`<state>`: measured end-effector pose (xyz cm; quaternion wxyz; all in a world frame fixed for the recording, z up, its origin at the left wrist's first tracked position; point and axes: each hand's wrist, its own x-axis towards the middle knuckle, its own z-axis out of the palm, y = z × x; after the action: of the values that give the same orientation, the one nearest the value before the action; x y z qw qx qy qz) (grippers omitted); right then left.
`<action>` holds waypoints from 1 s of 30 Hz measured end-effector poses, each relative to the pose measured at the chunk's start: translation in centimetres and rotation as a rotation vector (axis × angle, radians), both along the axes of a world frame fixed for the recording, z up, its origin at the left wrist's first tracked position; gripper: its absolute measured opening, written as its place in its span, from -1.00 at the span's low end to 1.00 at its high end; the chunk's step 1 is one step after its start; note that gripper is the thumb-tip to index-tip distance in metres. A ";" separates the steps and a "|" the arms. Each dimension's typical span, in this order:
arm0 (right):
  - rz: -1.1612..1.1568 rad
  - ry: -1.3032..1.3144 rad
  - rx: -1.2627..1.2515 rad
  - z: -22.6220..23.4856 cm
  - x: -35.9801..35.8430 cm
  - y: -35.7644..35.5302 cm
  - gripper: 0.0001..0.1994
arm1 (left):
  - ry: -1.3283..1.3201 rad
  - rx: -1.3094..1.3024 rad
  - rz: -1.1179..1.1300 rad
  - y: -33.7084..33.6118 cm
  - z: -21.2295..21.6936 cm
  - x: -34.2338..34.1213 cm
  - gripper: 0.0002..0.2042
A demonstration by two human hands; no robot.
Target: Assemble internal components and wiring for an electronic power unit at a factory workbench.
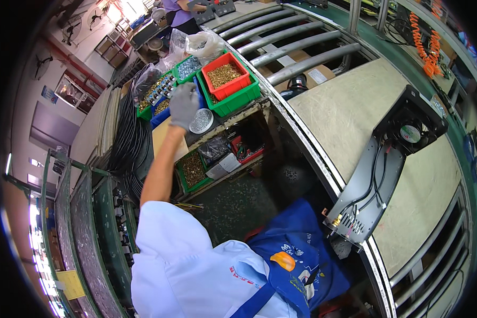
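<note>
My left hand [184,106], in a grey glove, reaches out over the parts bins at the upper left. It is above a blue bin [200,94], next to a row of small dark and silver parts [162,90]. The fingers are too unclear to tell whether they hold anything. Just beside the wrist stands a round white dish of small silver pieces [201,121]. A red bin of brass-coloured fasteners [223,76] sits in a green bin [237,100] to the right of the hand. My right hand is not in view.
On the conveyor's pale board [334,106], to the right, lies a metal housing [367,185] with black cables and a fan [409,133]. Rollers [297,47] run beyond it. Black cables [124,122] hang left of the bins. A green rack [85,228] stands at left.
</note>
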<state>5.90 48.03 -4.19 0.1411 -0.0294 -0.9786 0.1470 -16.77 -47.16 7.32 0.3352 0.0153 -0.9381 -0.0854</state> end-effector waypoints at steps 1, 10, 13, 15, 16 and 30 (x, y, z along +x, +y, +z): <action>-0.010 0.024 -0.028 0.7 -0.3 -0.7 -0.48 | -0.117 -0.050 0.067 -3.0 0.4 -1.0 -0.75; -0.177 0.220 -0.238 8.4 2.4 -7.2 -0.53 | -0.441 -0.156 0.163 -9.9 1.2 -7.7 -0.64; -0.232 0.284 -0.342 9.4 3.7 -9.7 -0.55 | -0.523 -0.126 0.235 -13.6 1.4 -9.0 -0.64; -0.269 0.330 -0.409 9.9 4.3 -11.2 -0.56 | -0.567 -0.140 0.158 -14.5 0.9 -9.7 -0.62; -0.290 0.354 -0.440 10.3 4.6 -11.9 -0.56 | -0.578 -0.139 0.154 -14.1 0.7 -10.0 -0.61; -0.549 0.677 -0.887 12.8 7.7 -18.9 -0.63 | -0.802 -0.382 0.228 -12.3 -0.2 -12.2 -0.56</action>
<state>13.58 29.15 8.61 0.4505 -0.2875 -0.6821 0.4992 -28.96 -59.50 7.12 -0.0501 0.0884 -0.9850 0.1394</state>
